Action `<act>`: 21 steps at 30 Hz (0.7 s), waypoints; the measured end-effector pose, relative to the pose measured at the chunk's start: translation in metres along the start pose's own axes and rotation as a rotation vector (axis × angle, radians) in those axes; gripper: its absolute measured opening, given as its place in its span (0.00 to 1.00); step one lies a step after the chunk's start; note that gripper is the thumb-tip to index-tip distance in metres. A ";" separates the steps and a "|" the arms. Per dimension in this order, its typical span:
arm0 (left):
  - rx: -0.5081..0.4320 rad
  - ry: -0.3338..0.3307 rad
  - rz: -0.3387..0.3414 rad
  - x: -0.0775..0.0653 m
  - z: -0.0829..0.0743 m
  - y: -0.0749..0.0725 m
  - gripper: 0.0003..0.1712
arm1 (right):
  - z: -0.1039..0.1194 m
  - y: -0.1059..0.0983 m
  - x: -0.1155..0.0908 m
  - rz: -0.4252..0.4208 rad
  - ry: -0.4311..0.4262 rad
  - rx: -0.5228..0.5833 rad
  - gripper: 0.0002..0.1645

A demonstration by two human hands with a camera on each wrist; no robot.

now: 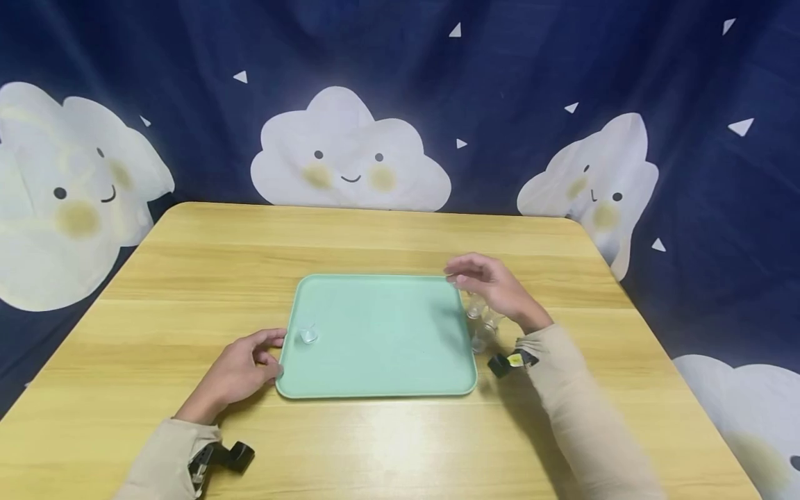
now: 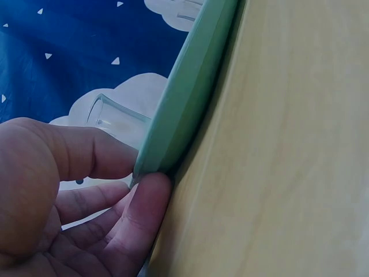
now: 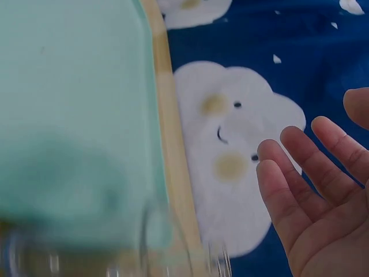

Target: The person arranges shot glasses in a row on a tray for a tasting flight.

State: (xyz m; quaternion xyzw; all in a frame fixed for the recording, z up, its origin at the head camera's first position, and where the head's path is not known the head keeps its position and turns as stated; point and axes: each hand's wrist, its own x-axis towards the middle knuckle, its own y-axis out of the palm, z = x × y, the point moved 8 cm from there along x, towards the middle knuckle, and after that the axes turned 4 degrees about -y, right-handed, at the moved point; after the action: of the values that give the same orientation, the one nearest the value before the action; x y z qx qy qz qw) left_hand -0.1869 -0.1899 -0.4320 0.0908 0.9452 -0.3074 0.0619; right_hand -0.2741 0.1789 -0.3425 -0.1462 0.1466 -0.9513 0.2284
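Left of centre, your left hand (image 1: pixel 240 368)'s grip pinches the left rim of the pale-green rectangular tray (image 1: pixel 387 340) mid-frame, bearing a small transparent cup (image 1: pixel 308 336); right of centre, your right hand (image 1: pixel 492 283)'s grip is spread beside small transparent vessels (image 1: pixel 476 307).

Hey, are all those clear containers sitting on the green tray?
No, one clear container is on the green tray, while others are beside its right edge.

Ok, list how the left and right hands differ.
The left hand pinches the edge of the tray; the right hand holds nothing, fingers loosely extended. The left hand sits at the tray's left side, the right hand near its far right corner. Both emerge from beige sleeves.
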 end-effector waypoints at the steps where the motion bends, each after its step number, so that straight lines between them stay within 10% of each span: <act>1: 0.001 0.003 -0.002 0.000 0.000 0.000 0.33 | -0.001 -0.005 -0.004 -0.009 0.005 0.003 0.18; 21: -0.022 -0.002 0.005 0.000 0.001 0.001 0.33 | -0.045 -0.051 -0.059 -0.097 0.067 -0.110 0.21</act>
State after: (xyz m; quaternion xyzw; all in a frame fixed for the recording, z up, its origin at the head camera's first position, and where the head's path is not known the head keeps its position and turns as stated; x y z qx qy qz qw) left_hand -0.1869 -0.1902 -0.4334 0.0921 0.9482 -0.2971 0.0647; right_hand -0.2595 0.2601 -0.3784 -0.1336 0.1988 -0.9562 0.1685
